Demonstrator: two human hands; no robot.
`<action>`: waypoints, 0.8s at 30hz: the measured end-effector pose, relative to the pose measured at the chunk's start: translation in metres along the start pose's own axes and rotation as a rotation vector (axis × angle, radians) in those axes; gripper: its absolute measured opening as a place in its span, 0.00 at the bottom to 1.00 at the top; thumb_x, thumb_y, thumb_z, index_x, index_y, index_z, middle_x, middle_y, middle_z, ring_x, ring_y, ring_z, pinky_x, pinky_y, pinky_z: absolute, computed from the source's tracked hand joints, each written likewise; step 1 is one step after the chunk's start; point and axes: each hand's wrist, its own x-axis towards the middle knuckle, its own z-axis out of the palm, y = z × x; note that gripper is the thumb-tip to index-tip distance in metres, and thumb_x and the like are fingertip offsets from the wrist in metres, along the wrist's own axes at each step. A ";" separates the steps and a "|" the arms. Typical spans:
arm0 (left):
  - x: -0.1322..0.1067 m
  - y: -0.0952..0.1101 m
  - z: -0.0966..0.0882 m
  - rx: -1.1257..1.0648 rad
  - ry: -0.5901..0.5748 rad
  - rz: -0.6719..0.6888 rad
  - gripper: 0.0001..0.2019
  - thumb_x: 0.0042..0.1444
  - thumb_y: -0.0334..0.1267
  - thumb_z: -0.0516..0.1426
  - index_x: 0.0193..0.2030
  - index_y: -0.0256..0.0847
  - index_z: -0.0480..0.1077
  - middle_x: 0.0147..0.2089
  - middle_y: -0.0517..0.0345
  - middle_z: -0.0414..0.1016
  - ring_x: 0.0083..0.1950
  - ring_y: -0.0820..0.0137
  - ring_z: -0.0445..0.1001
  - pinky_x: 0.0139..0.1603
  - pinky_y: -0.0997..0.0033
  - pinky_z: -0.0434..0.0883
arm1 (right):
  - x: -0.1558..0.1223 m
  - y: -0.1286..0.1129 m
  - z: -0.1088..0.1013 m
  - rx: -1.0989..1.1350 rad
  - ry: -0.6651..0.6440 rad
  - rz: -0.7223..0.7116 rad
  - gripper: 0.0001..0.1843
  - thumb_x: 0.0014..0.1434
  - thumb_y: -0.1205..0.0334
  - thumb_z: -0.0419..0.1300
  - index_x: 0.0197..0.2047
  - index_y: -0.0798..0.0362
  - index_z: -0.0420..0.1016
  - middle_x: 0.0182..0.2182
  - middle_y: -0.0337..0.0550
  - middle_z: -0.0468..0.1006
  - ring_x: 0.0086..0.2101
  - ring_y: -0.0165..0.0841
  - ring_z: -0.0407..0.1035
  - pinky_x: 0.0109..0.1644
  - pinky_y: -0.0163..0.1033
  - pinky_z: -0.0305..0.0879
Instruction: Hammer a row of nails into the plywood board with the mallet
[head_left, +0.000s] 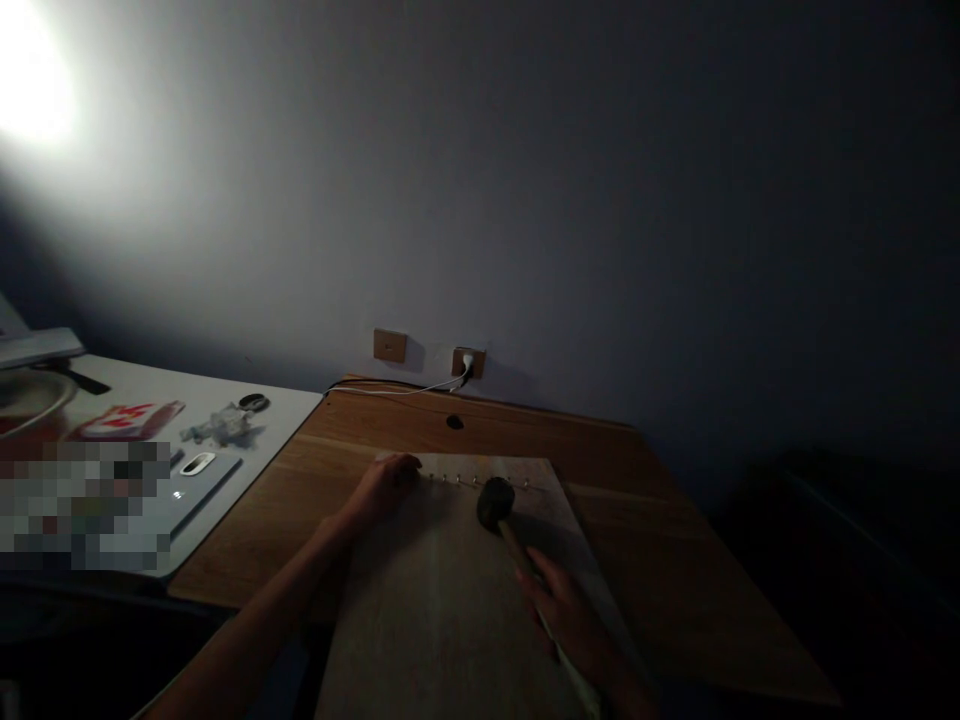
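Note:
My right hand (559,600) is wrapped round the pale handle of a mallet (496,503). Its dark round head is over the board, close to the right part of a row of small metal nails (459,480). Several nails stand upright across the far end of the wooden board (442,600); the mallet head hides part of the row. At the board's far left corner is my left hand (391,475), fingers curled together beside the leftmost nail. Shadow hides its fingertips, and what they pinch or grip cannot be made out.
Beneath the board is a brown wooden table (675,590) against the wall. Wall sockets (469,362) with a plug and cables sit behind it. On the left, a white table (285,400) carries a grey scale (214,490), crumpled plastic (225,425), a red-and-white packet (131,420) and a bowl (64,390).

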 end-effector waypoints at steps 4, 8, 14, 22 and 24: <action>-0.001 -0.001 -0.001 -0.047 0.005 -0.029 0.12 0.53 0.36 0.58 0.44 0.40 0.76 0.41 0.52 0.82 0.41 0.65 0.80 0.45 0.69 0.74 | 0.011 -0.018 0.012 -0.008 -0.084 -0.085 0.35 0.59 0.39 0.56 0.61 0.56 0.66 0.24 0.30 0.67 0.21 0.28 0.64 0.22 0.33 0.58; -0.002 0.001 -0.002 -0.030 0.041 -0.030 0.09 0.53 0.37 0.59 0.41 0.40 0.77 0.41 0.52 0.81 0.41 0.65 0.78 0.45 0.69 0.73 | 0.025 -0.043 0.033 0.006 -0.195 -0.182 0.24 0.62 0.42 0.55 0.49 0.53 0.72 0.21 0.27 0.63 0.16 0.24 0.57 0.17 0.31 0.52; -0.001 0.000 0.002 -0.033 0.042 0.003 0.09 0.54 0.33 0.56 0.41 0.39 0.75 0.33 0.57 0.79 0.35 0.68 0.76 0.38 0.73 0.71 | 0.039 -0.071 0.064 0.012 -0.309 -0.249 0.15 0.63 0.46 0.55 0.40 0.51 0.67 0.19 0.25 0.62 0.13 0.23 0.56 0.15 0.30 0.50; -0.003 -0.012 0.006 -0.069 0.073 -0.017 0.28 0.51 0.29 0.60 0.61 0.40 0.68 0.37 0.56 0.81 0.33 0.68 0.77 0.37 0.73 0.72 | 0.048 -0.078 0.079 -0.089 -0.314 -0.281 0.13 0.64 0.49 0.54 0.41 0.50 0.68 0.19 0.25 0.63 0.13 0.23 0.57 0.15 0.30 0.52; -0.003 -0.016 0.008 -0.060 0.086 -0.008 0.28 0.51 0.29 0.59 0.62 0.39 0.68 0.37 0.55 0.81 0.34 0.68 0.78 0.37 0.72 0.72 | 0.048 -0.079 0.078 -0.111 -0.310 -0.281 0.13 0.64 0.49 0.54 0.41 0.51 0.68 0.19 0.25 0.63 0.12 0.22 0.58 0.15 0.29 0.51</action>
